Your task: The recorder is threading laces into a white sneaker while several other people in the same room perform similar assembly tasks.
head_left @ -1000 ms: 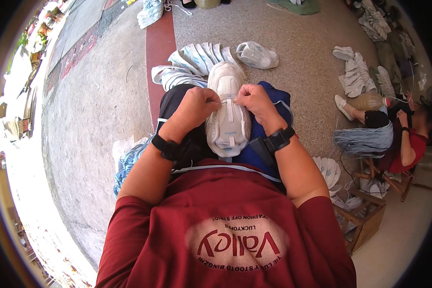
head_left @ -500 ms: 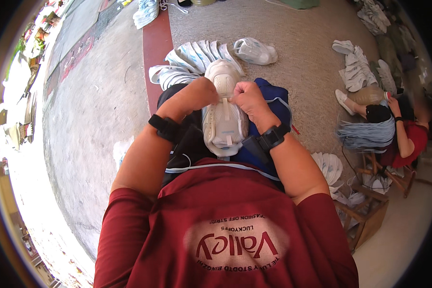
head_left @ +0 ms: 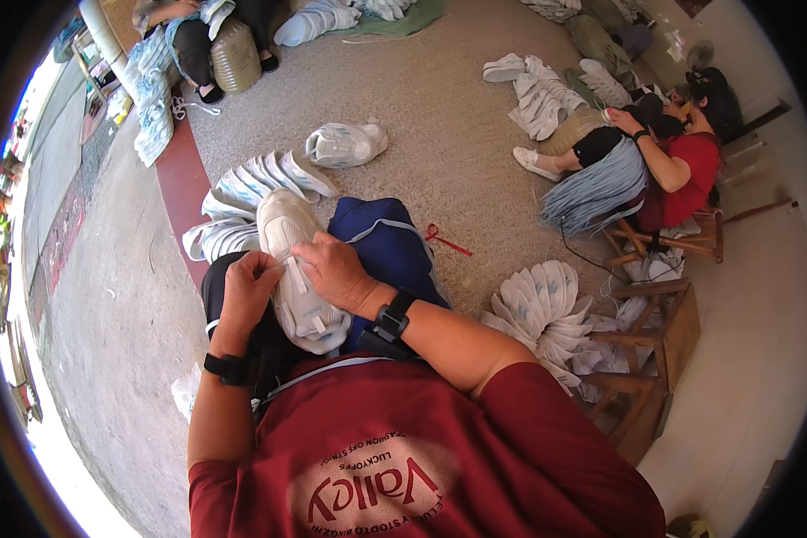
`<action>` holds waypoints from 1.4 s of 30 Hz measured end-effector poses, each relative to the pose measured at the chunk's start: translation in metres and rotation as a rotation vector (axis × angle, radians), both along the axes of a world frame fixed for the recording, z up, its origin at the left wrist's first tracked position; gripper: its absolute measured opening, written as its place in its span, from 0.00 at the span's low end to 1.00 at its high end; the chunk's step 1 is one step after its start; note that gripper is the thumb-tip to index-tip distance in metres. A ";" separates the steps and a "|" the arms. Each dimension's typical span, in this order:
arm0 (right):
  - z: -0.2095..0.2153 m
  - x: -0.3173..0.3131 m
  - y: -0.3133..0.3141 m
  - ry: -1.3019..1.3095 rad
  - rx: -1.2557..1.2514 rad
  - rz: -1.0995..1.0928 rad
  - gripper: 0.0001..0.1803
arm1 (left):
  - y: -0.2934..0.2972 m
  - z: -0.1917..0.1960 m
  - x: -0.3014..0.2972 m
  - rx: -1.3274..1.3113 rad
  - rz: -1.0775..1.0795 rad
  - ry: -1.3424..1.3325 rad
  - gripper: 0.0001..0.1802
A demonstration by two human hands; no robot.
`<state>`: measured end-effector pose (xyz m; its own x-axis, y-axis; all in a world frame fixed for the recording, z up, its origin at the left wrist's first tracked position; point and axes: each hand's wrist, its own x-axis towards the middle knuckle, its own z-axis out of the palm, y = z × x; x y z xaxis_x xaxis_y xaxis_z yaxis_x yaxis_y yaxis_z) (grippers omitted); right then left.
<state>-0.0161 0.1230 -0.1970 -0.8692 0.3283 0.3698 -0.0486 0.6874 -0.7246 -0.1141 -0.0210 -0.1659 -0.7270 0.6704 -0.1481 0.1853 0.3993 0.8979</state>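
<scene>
A white athletic shoe rests on my lap, its toe pointing away from me and its tongue with a pale pull loop facing up. At its left edge my left hand is closed in a pinch; what lies between the fingertips is too small to make out. My right hand reaches over the shoe from the right, its bent fingers gripping the lacing area near the base of the tongue. Just beyond the toe, a row of white shoe uppers lies nested together.
Dark blue cloth covers my right thigh. A single white shoe lies ahead on the floor. Fanned shoe uppers and a wooden stool are at right. A seated co-worker has bundled pale blue laces; another sits far left.
The view has swung to the right. My fists were level on both sides of the shoe's middle; now the left is lower by its edge and the right lies over the shoe.
</scene>
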 end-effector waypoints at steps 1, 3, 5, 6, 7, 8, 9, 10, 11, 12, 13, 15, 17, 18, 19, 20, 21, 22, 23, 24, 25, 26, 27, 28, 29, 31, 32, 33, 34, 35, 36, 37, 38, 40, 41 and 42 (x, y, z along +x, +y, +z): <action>0.002 -0.001 -0.002 -0.009 0.003 0.023 0.09 | -0.002 -0.001 0.001 0.040 0.003 0.042 0.04; 0.002 -0.002 -0.006 -0.055 -0.020 0.024 0.09 | 0.000 -0.006 0.001 0.071 -0.039 0.061 0.04; 0.001 -0.003 -0.007 -0.081 0.003 0.006 0.06 | 0.003 -0.003 -0.002 0.086 -0.104 0.041 0.02; 0.001 -0.004 -0.008 -0.114 0.015 -0.013 0.05 | 0.003 -0.005 -0.006 0.093 -0.103 0.049 0.02; 0.001 -0.006 -0.009 -0.106 0.021 -0.013 0.05 | 0.002 -0.008 -0.012 0.082 -0.139 0.003 0.01; 0.000 -0.007 -0.010 -0.128 0.046 -0.009 0.03 | 0.001 -0.011 -0.017 0.069 -0.175 -0.044 0.01; -0.001 -0.010 -0.010 -0.150 0.070 -0.005 0.02 | -0.001 -0.015 -0.021 0.072 -0.174 -0.037 0.01; 0.000 -0.011 -0.008 -0.143 0.079 -0.014 0.02 | -0.001 -0.013 -0.022 0.057 -0.185 -0.064 0.01; 0.001 -0.012 -0.007 -0.152 0.116 0.022 0.03 | -0.001 -0.012 -0.022 0.042 -0.195 -0.092 0.02; 0.002 -0.012 -0.004 -0.162 0.152 0.058 0.03 | 0.000 -0.011 -0.021 0.050 -0.205 -0.085 0.02; 0.004 -0.013 -0.001 -0.160 0.157 0.054 0.03 | 0.000 -0.011 -0.021 0.044 -0.185 -0.090 0.02; 0.010 -0.015 0.006 -0.205 0.183 0.162 0.06 | 0.000 -0.008 -0.020 0.046 -0.170 -0.091 0.03; 0.014 -0.015 0.016 -0.245 0.193 0.207 0.07 | -0.001 0.000 -0.016 0.089 -0.137 -0.204 0.05; 0.016 -0.014 0.021 -0.285 0.198 0.259 0.08 | -0.002 -0.001 -0.015 0.096 -0.147 -0.202 0.05; 0.015 -0.013 0.025 -0.285 0.204 0.249 0.08 | -0.004 -0.002 -0.014 0.093 -0.147 -0.212 0.05; 0.014 -0.014 0.029 -0.288 0.164 0.293 0.08 | -0.005 -0.002 -0.013 0.090 -0.147 -0.221 0.05; 0.014 -0.014 0.033 -0.291 0.124 0.337 0.08 | -0.005 -0.001 -0.011 0.103 -0.119 -0.203 0.04; 0.018 -0.014 0.030 -0.291 0.129 0.328 0.08 | -0.005 -0.001 -0.011 0.108 -0.128 -0.202 0.04; 0.023 -0.015 0.025 -0.291 0.140 0.320 0.09 | -0.005 -0.002 -0.013 0.086 -0.115 -0.194 0.04; 0.027 -0.015 0.019 -0.290 0.151 0.314 0.10 | -0.006 -0.004 -0.014 0.063 -0.102 -0.186 0.04; 0.034 -0.015 0.014 -0.299 0.181 0.311 0.10 | -0.006 -0.003 -0.014 0.066 -0.093 -0.175 0.04; 0.030 -0.019 0.012 -0.296 0.187 0.303 0.10 | -0.005 -0.003 -0.014 0.071 -0.100 -0.170 0.04; 0.023 -0.025 0.009 -0.307 0.201 0.288 0.09 | -0.005 -0.001 -0.014 0.055 -0.099 -0.167 0.03; 0.022 -0.027 0.008 -0.321 0.210 0.274 0.08 | -0.004 0.000 -0.014 0.037 -0.096 -0.169 0.03; 0.021 -0.027 0.008 -0.276 0.231 0.256 0.04 | -0.004 0.007 -0.013 0.010 -0.104 -0.185 0.03; 0.021 -0.030 0.010 -0.286 0.261 0.278 0.04 | -0.012 0.009 -0.020 -0.003 -0.120 -0.168 0.02; 0.022 -0.030 0.011 -0.299 0.289 0.301 0.04 | -0.016 0.012 -0.022 -0.018 -0.135 -0.154 0.02; 0.022 -0.027 0.013 -0.297 0.295 0.296 0.04 | -0.023 0.018 -0.023 -0.033 -0.133 -0.100 0.02; 0.025 -0.026 0.013 -0.284 0.340 0.339 0.04 | -0.033 0.022 -0.026 -0.024 -0.128 -0.091 0.02; 0.030 -0.025 0.017 -0.269 0.390 0.378 0.04 | -0.042 0.023 -0.031 -0.053 -0.107 -0.055 0.02; 0.036 -0.022 0.022 -0.259 0.408 0.379 0.04 | -0.050 0.024 -0.036 -0.080 -0.086 -0.019 0.02; 0.045 -0.017 0.025 -0.320 0.459 0.400 0.05 | -0.060 0.026 -0.040 -0.065 -0.073 -0.003 0.02; 0.052 -0.009 0.028 -0.387 0.508 0.413 0.06 | -0.068 0.027 -0.043 -0.088 -0.044 0.003 0.03; 0.055 0.001 0.036 -0.388 0.540 0.404 0.06 | -0.086 0.026 -0.049 -0.096 -0.004 0.021 0.03; 0.056 0.007 0.041 -0.402 0.552 0.396 0.07 | -0.096 0.024 -0.052 -0.099 0.009 0.038 0.03; 0.059 0.012 0.048 -0.393 0.565 0.398 0.07 | -0.105 0.023 -0.053 -0.100 0.023 0.054 0.03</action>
